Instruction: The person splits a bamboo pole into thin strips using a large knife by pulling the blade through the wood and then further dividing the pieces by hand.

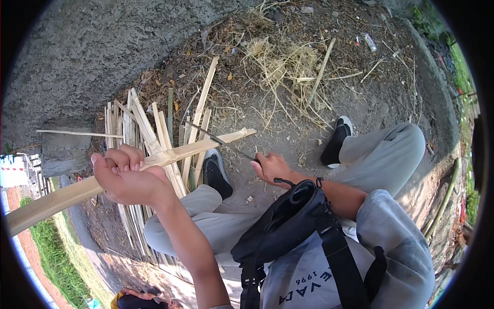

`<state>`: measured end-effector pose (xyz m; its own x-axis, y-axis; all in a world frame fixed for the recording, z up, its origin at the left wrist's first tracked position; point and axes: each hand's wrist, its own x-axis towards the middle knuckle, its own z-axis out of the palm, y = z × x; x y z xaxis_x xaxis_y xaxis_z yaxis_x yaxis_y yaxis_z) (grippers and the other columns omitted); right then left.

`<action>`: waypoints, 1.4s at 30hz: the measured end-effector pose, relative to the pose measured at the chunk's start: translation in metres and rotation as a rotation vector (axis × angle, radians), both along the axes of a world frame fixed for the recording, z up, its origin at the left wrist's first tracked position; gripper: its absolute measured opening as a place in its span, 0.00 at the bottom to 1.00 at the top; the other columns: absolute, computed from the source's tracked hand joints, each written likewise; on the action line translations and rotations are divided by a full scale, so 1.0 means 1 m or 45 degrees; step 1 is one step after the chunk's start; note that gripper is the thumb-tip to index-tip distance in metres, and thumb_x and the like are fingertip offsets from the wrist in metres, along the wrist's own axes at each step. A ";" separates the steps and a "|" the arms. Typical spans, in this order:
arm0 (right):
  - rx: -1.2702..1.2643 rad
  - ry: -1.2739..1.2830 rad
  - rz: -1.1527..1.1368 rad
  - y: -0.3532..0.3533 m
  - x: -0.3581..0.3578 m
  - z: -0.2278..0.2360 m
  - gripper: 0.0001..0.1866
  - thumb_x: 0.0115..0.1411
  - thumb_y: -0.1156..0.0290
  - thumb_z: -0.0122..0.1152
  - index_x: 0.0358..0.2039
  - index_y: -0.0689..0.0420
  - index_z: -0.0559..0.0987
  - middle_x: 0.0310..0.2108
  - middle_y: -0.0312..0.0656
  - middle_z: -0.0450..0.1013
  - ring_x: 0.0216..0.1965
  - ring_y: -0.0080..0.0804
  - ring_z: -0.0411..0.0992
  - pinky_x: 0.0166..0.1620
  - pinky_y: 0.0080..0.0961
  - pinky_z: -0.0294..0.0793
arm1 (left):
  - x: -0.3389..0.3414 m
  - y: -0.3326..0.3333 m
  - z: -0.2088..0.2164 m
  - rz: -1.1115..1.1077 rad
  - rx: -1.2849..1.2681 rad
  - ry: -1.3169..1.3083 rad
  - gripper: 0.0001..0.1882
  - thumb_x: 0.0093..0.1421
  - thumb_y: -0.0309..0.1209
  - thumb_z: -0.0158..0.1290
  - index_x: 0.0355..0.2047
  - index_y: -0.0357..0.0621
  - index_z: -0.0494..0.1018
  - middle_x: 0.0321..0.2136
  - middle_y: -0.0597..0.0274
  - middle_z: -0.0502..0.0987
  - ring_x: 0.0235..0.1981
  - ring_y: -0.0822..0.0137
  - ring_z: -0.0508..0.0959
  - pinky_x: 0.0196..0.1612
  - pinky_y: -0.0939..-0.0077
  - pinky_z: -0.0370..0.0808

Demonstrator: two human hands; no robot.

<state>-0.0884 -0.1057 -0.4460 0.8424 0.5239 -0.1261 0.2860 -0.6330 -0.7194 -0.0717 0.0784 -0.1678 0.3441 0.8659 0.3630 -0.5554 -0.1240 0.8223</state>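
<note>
My left hand (128,177) is wrapped round a long, pale split bamboo strip (188,150), which slants from the lower left up to the middle of the view. In my right hand (272,169), closed on its handle, is a knife (235,149) with a long, thin, dark blade. The blade crosses the strip close to its far right end and seems to touch it there. The knife's handle is mostly hidden by my fingers.
Several bamboo strips (146,126) lie in a pile beside my left shoe (216,177). Pale shavings (278,59) cover the ground ahead. A rough grey wall (118,46) stands at the far left. A black bag (283,216) hangs at my front. Another person (139,299) is at the lower left.
</note>
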 end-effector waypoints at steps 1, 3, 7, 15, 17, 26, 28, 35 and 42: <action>-0.204 0.222 -0.167 -0.004 0.001 -0.019 0.24 0.65 0.53 0.42 0.33 0.63 0.77 0.22 0.60 0.74 0.31 0.60 0.75 0.39 0.52 0.73 | 0.000 -0.001 -0.001 0.046 0.020 0.021 0.21 0.63 0.33 0.44 0.16 0.52 0.48 0.12 0.71 0.47 0.11 0.76 0.49 0.17 0.79 0.45; -0.304 0.255 -0.135 -0.008 0.011 -0.016 0.25 0.65 0.52 0.42 0.32 0.63 0.78 0.25 0.59 0.75 0.32 0.58 0.75 0.41 0.49 0.74 | 0.005 -0.001 -0.001 0.079 0.041 0.011 0.22 0.62 0.33 0.44 0.15 0.51 0.48 0.11 0.70 0.47 0.11 0.76 0.49 0.17 0.79 0.44; -0.334 0.422 -0.193 0.000 0.013 0.015 0.28 0.64 0.51 0.41 0.31 0.64 0.80 0.30 0.62 0.75 0.36 0.58 0.75 0.43 0.48 0.74 | 0.002 -0.005 -0.003 0.173 0.041 0.053 0.22 0.62 0.34 0.45 0.15 0.51 0.47 0.11 0.70 0.47 0.11 0.77 0.48 0.17 0.79 0.43; 0.386 1.212 -0.547 -0.010 0.019 -0.026 0.30 0.65 0.52 0.42 0.27 0.71 0.77 0.24 0.60 0.74 0.29 0.53 0.76 0.36 0.44 0.73 | 0.020 -0.011 0.004 0.157 0.030 0.064 0.23 0.62 0.34 0.44 0.14 0.51 0.47 0.11 0.70 0.47 0.11 0.77 0.48 0.17 0.78 0.42; 0.648 1.486 -0.624 -0.013 0.021 -0.022 0.30 0.65 0.52 0.43 0.28 0.71 0.76 0.23 0.59 0.73 0.27 0.52 0.76 0.35 0.43 0.73 | 0.027 -0.013 0.007 0.132 0.029 0.106 0.23 0.62 0.34 0.44 0.14 0.51 0.47 0.11 0.70 0.48 0.11 0.77 0.49 0.17 0.78 0.43; 0.038 0.344 -0.086 0.000 0.006 0.068 0.26 0.64 0.49 0.46 0.36 0.64 0.77 0.22 0.57 0.74 0.27 0.59 0.74 0.33 0.48 0.72 | 0.041 0.002 0.008 0.237 -0.009 0.133 0.23 0.61 0.34 0.45 0.12 0.51 0.49 0.10 0.68 0.51 0.12 0.75 0.50 0.17 0.77 0.45; 0.281 0.185 0.096 -0.001 0.009 0.081 0.25 0.64 0.50 0.45 0.39 0.62 0.76 0.22 0.55 0.74 0.28 0.58 0.74 0.36 0.48 0.71 | 0.044 0.004 0.009 0.219 -0.017 0.130 0.23 0.61 0.33 0.45 0.12 0.51 0.49 0.10 0.69 0.50 0.12 0.75 0.51 0.17 0.76 0.46; -0.470 0.472 -0.249 -0.032 0.027 -0.048 0.30 0.65 0.46 0.38 0.33 0.59 0.80 0.27 0.57 0.76 0.34 0.58 0.75 0.41 0.50 0.73 | 0.042 -0.010 0.007 0.223 -0.024 0.162 0.23 0.60 0.33 0.46 0.13 0.52 0.48 0.10 0.70 0.49 0.12 0.74 0.52 0.17 0.76 0.47; 0.082 0.289 -0.165 0.003 0.016 0.048 0.29 0.64 0.48 0.41 0.34 0.62 0.79 0.23 0.58 0.75 0.30 0.58 0.75 0.37 0.49 0.74 | 0.030 -0.012 0.010 0.206 0.040 0.180 0.23 0.62 0.34 0.42 0.12 0.51 0.48 0.10 0.69 0.49 0.11 0.74 0.50 0.17 0.76 0.48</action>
